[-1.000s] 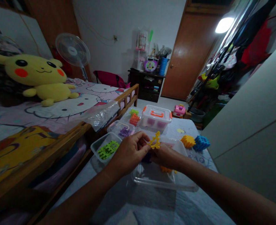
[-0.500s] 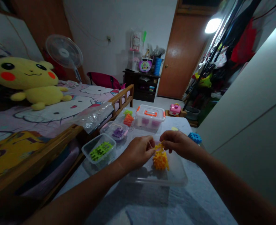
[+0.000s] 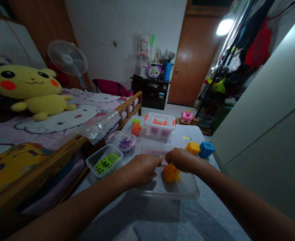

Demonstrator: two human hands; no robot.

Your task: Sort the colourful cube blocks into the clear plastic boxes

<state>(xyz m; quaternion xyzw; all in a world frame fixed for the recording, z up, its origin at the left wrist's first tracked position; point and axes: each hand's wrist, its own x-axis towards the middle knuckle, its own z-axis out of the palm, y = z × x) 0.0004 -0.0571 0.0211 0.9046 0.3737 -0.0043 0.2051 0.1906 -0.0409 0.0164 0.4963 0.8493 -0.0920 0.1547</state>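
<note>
My left hand (image 3: 143, 169) is closed, thumb and fingers pressed together, over a clear plastic tray or lid (image 3: 187, 187). Just to its right, my right hand (image 3: 181, 160) is closed too, knuckles up. A small gap separates the two hands, and whatever their fingers grip is hidden. Below my right hand, a cluster of orange-yellow interlocking foam-like pieces (image 3: 171, 173) lies on the clear plastic. Beyond my right wrist sit a yellow notched block (image 3: 193, 148) and a blue notched cube (image 3: 206, 149).
On the left stand a clear tub (image 3: 89, 162) with green pieces (image 3: 107, 163) and a lidded box (image 3: 112, 136) with purple pieces. Behind are orange pieces (image 3: 136, 129) and a clear box with an orange handle (image 3: 160, 122). A wooden bed rail (image 3: 79, 142) borders the table.
Both hands have turned knuckles up and shifted slightly. The yellow piece seen between my fingertips is now hidden or gone from view. The yellow block beside the blue cube has come into sight.
</note>
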